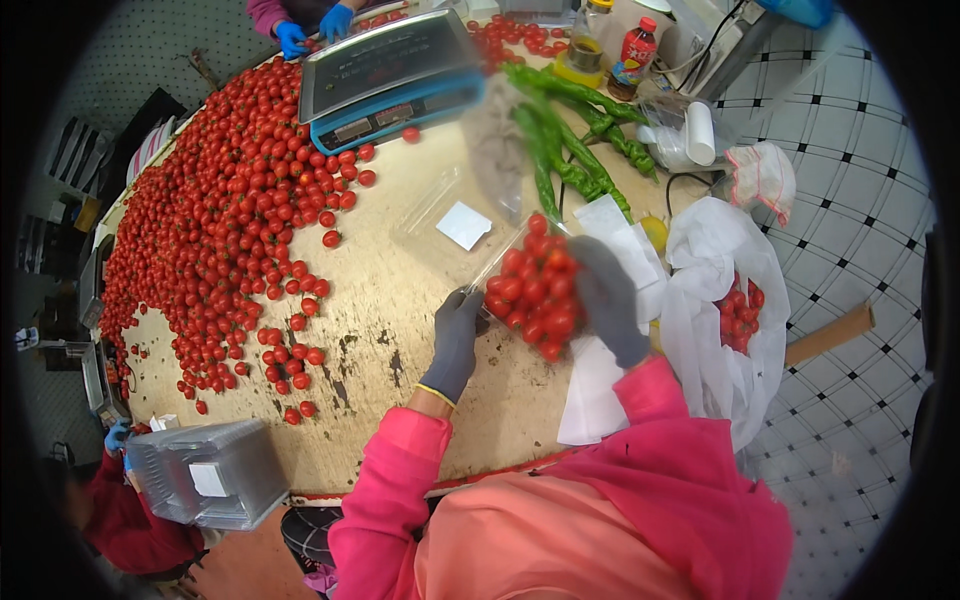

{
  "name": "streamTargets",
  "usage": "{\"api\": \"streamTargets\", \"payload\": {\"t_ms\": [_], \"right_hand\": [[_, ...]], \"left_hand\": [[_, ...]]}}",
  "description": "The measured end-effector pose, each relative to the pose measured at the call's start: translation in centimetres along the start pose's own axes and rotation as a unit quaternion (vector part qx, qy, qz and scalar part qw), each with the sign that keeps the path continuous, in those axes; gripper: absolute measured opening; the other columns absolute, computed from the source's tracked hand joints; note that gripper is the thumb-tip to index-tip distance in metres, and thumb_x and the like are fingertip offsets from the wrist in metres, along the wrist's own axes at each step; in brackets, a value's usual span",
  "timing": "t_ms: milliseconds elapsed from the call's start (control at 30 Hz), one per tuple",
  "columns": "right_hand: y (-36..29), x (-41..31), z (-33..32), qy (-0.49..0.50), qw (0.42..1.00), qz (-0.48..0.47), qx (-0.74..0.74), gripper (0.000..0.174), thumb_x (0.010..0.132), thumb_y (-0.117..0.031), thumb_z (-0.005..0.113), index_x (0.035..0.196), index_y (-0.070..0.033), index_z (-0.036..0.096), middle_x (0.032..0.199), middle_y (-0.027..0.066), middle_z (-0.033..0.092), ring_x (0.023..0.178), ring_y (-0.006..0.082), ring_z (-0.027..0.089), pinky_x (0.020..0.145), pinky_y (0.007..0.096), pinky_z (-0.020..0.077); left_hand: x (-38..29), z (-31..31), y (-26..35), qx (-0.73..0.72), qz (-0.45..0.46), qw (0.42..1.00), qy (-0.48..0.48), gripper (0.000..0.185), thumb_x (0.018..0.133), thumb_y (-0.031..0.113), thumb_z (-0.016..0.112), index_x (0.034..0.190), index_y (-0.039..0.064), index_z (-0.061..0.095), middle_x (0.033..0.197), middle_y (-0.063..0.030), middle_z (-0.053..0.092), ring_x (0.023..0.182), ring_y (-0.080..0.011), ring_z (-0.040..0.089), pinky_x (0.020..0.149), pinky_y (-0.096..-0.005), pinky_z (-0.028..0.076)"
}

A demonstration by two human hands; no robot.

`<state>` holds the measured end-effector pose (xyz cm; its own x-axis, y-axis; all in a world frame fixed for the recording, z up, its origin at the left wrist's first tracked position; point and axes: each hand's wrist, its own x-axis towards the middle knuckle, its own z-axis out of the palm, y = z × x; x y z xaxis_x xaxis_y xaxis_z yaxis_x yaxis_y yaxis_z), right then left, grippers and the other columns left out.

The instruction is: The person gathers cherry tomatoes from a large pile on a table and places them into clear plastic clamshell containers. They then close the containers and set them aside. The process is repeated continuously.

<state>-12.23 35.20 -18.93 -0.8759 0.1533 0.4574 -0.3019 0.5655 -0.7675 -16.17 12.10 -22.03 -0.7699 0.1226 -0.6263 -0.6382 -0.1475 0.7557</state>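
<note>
A clear plastic clamshell box filled with cherry tomatoes (534, 289) is between my two gloved hands. My left hand (456, 337), in a grey glove, grips its near left corner beside the hinge. The open lid (431, 229) extends away to the upper left, with a white label (464, 225) on it. At the box's right side is my right hand (611, 296), also grey-gloved and blurred; whether its fingers hold the box cannot be made out. A large heap of loose cherry tomatoes (232, 195) covers the left of the table.
A blue scale (390, 75) stands at the back; green peppers (577, 135), a drink bottle (634, 60) and white papers (600, 405) lie or stand rightward. A white bag (690, 322) holds tomatoes. Stacked clear boxes (210, 472) stand near left. Co-workers' blue-gloved hands (315, 30) show at the table's edges.
</note>
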Motion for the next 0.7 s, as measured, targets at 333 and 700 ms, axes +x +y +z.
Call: {"api": "streamTargets", "payload": {"t_ms": [333, 700], "right_hand": [[3.1, -3.5, -2.8, -0.002, 0.954, 0.279, -0.112, 0.034, 0.098, -0.018, 0.053, 0.123, 0.003, 0.063, 0.107, 0.0226, 0.071, 0.095, 0.0349, 0.07, 0.084, 0.0413, 0.0534], [1.2, -2.5, -3.5, -0.029, 0.924, 0.372, 0.086, 0.028, 0.099, -0.021, 0.054, 0.112, 0.0, 0.066, 0.071, 0.0064, 0.062, 0.054, 0.015, 0.056, 0.054, 0.0313, 0.0472]], "left_hand": [[1.6, 0.3, -1.0, 0.116, 0.076, 0.99, 0.032, 0.036, 0.089, 0.014, 0.063, 0.121, -0.002, 0.068, 0.094, -0.0052, 0.068, 0.077, -0.0087, 0.057, 0.068, -0.0247, 0.047], [-4.0, 0.9, 0.6, -0.031, 0.08, 0.996, 0.002, 0.039, 0.086, 0.009, 0.058, 0.123, 0.001, 0.067, 0.097, -0.0038, 0.066, 0.073, -0.0102, 0.058, 0.065, -0.0258, 0.049]]}}
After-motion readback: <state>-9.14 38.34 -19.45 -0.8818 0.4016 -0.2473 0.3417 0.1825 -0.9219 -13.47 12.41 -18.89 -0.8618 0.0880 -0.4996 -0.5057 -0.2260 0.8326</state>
